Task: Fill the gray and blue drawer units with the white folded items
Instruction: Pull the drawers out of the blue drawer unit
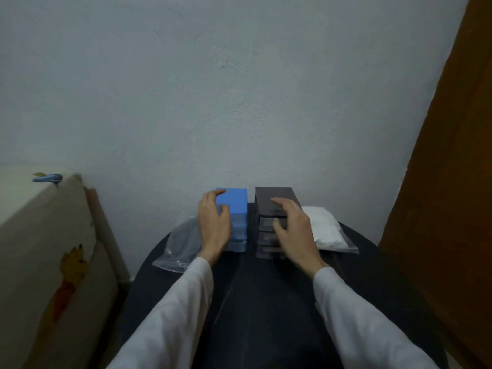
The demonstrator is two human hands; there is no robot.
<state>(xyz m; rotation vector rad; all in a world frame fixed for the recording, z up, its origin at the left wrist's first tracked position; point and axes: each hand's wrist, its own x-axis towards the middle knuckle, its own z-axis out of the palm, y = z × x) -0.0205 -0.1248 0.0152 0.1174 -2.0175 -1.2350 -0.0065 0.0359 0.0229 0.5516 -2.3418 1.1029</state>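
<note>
Left hand (214,222) grips blue drawer unit (234,209); right hand (291,222) curls on gray drawer unit (271,198). Bag of white folded items (326,230) just right, on counter (266,302).

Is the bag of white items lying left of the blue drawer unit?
No, the bag of white items lies right of the gray drawer unit.

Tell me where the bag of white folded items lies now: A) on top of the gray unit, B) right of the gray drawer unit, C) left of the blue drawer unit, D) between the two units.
B: the bag of white folded items lies on the table right of the gray drawer unit.
</note>
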